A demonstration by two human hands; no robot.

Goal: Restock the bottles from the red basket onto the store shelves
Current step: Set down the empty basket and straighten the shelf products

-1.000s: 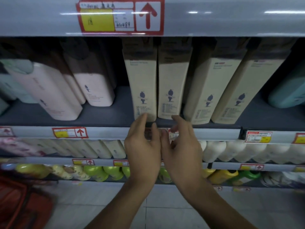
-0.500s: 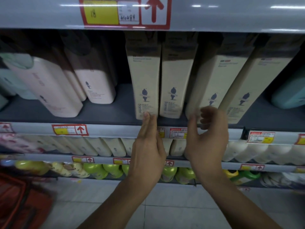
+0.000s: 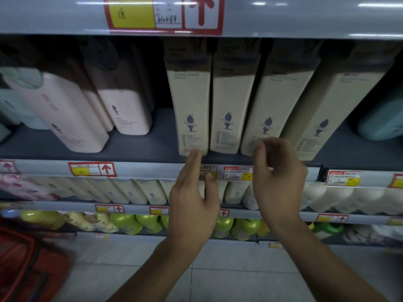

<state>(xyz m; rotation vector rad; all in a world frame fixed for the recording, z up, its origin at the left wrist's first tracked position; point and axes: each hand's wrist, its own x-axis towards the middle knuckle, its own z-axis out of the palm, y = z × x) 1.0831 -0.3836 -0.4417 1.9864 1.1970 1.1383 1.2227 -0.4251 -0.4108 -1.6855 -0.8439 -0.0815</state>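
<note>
— While both hands are up at the shelf point(image 3: 152, 149), where do the bottles sit against them?

— Four cream bottles stand in a row on that grey shelf. The left hand point(image 3: 193, 199) has its fingers straight and close together, their tips touching the bottom front edge of the first cream bottle point(image 3: 189, 101). It holds nothing; the thumb lies apart over a price tag point(image 3: 208, 172) on the shelf rail.

— And the right one?

— The right hand point(image 3: 278, 177) is in front of the base of the third cream bottle point(image 3: 277, 105), fingers curled in loosely, thumb and fingertips near each other. Whether they touch the bottle, I cannot tell; the hand is blurred and nothing is visibly gripped.

— Which way do the bottles point?

— Upright, long axis running up and down, caps lost in the shadow under the shelf above. Printed fronts with the small dark figure face outward. The first and the second cream bottle point(image 3: 234, 101) stand nearly straight, close side by side. The third and the fourth cream bottle point(image 3: 340, 105) appear to lean with their tops to the right, though the wide lens may account for that.

— The red basket point(image 3: 28, 264)?

— Low at the left, on the floor, blurred, well apart from both hands. Its contents cannot be made out.

— Neighbours on the shelf?

— Pink bottles point(image 3: 72, 114) stand to the left, across a bare gap.
</note>
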